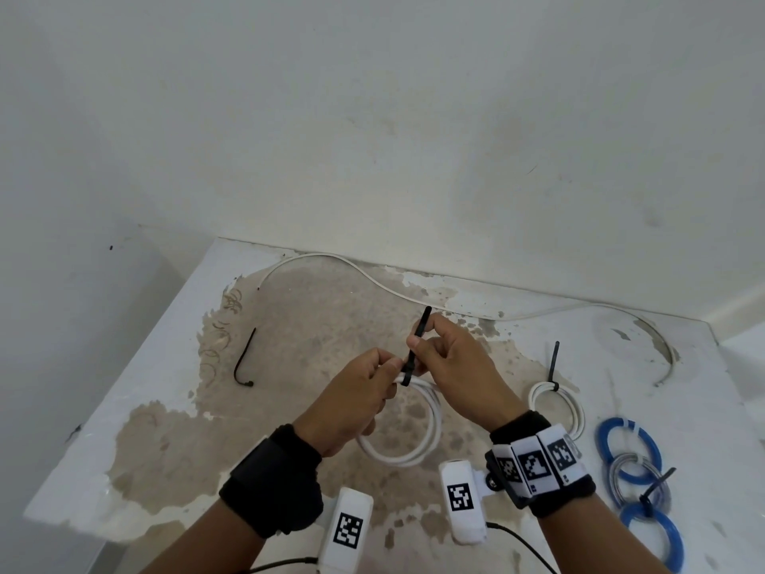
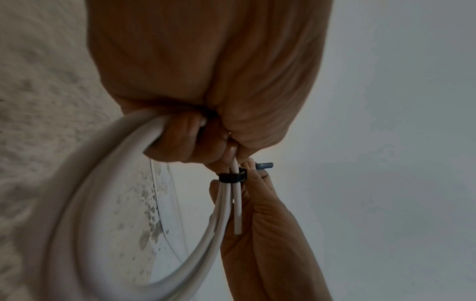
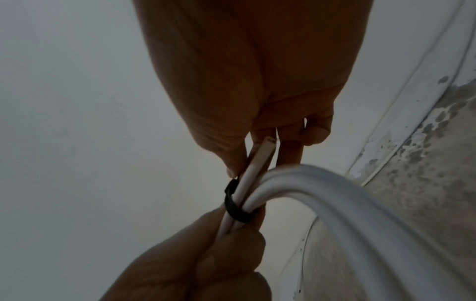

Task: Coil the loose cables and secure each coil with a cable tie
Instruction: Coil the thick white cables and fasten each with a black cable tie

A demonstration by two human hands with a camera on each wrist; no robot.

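Left hand [image 1: 356, 401] grips the bundled strands of the white round-sheathed cable coil [image 1: 414, 451], fingers curled round them just at 9 o'clock of the tie point; the rest of the coil hangs toward 6 o'clock, low over the worn white-painted desk [image 1: 165, 366]. Black plastic cable tie [image 1: 415, 350] is already looped round the strands, as the left-wrist view shows, with the cut end of the cable sticking out past the band. Right hand [image 1: 451, 366] pinches the tie's free tail between thumb and fingers; the tail's long axis runs from the band toward 12 o'clock, slightly tilted to 1. Key relation: band sits directly at 6 o'clock of the right grip, strands cross it roughly at a right angle, so a pull along the tail toward 12–1 o'clock, against the left hand's hold, should cinch it. Judgement: band looks close to snug; cannot tell if fully tight. Right hand is the nearer to the tail. Elsewhere: smaller tied white coil [image 1: 556, 401] at 3 o'clock, blue ring-shaped coils [image 1: 629, 449] at 4 o'clock, a long loose white cable [image 1: 372, 279] along the wall at 12 o'clock, a spare black tie [image 1: 244, 360] at 9 o'clock.
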